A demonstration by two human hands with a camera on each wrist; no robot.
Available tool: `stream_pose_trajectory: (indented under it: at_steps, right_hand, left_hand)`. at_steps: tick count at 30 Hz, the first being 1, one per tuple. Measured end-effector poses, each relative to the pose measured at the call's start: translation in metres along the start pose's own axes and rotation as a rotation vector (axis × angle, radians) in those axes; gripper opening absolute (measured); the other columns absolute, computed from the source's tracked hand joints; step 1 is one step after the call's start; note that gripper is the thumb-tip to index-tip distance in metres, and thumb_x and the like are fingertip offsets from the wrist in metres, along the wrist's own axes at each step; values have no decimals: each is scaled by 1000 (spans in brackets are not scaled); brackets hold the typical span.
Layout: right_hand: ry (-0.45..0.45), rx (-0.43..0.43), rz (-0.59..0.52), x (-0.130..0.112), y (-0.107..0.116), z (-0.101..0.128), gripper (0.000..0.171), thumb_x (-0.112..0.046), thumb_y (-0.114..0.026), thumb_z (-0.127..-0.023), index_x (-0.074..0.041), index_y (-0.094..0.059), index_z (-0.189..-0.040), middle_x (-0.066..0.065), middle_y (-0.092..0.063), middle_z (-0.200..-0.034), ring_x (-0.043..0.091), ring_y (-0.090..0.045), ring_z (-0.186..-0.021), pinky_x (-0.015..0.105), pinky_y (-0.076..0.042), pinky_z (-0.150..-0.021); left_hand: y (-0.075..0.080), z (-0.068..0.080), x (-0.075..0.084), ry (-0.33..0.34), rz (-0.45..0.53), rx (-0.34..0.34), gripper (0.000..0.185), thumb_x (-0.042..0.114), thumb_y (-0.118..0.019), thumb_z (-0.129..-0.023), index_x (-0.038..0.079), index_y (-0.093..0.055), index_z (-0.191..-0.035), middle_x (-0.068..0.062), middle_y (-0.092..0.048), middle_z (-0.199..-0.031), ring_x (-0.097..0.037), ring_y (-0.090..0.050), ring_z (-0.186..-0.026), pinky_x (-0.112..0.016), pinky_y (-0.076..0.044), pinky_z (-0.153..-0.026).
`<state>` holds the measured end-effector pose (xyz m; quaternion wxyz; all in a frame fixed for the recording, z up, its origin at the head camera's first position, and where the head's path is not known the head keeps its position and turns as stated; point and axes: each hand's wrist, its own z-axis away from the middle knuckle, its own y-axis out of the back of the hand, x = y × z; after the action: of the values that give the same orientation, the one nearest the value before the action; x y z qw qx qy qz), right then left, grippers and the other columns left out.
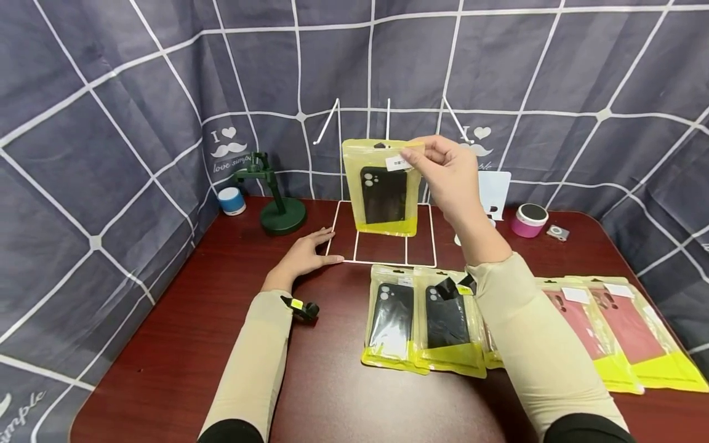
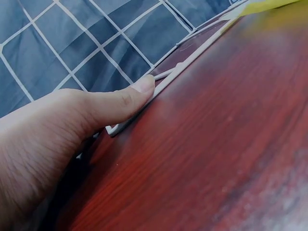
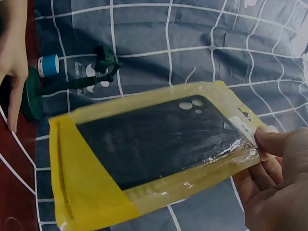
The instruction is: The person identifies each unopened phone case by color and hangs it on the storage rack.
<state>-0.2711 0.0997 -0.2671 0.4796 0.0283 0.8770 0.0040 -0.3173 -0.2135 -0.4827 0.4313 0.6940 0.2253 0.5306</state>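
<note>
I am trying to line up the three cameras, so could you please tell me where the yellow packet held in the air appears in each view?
Head: the held packet hangs upper centre, pinched at its top corner by the right hand, above the white wire rack.
Left wrist: only a blurred yellow edge at the top right, probably the same packet.
Right wrist: it fills the middle, lying slantwise.
Shared landmark: the wire rack, touched by the left hand.

Packets (image 1: 421,329) before rack (image 1: 382,246).
</note>
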Motion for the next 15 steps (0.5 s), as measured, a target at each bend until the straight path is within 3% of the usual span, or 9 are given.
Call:
stream_pose_trajectory:
  at_steps: [8,15]
  right_hand:
    - [-30,31,66,10,3,-6,18,-21,-83,-86,-6,-78,-95,-2,-76,-78,9,-61,-72,25,-43,-65]
    - [-42,43,109,24,1,-16,19,-23,-82,-87,-7,-78,-96,0,-76,-80,8,-56,-65,24,-39,-59]
  left_hand:
    - [0,2,1,-3,-7,17,100,73,-70,-78,18,-41,-156,-6,-35,-161,-22,-31,-149,-45,-32,-116]
    - [1,3,0,4,-2,15,99,73,-70,-78,19,-41,-156,-5,-35,-161,-21,-30,-149,-44,-32,-117]
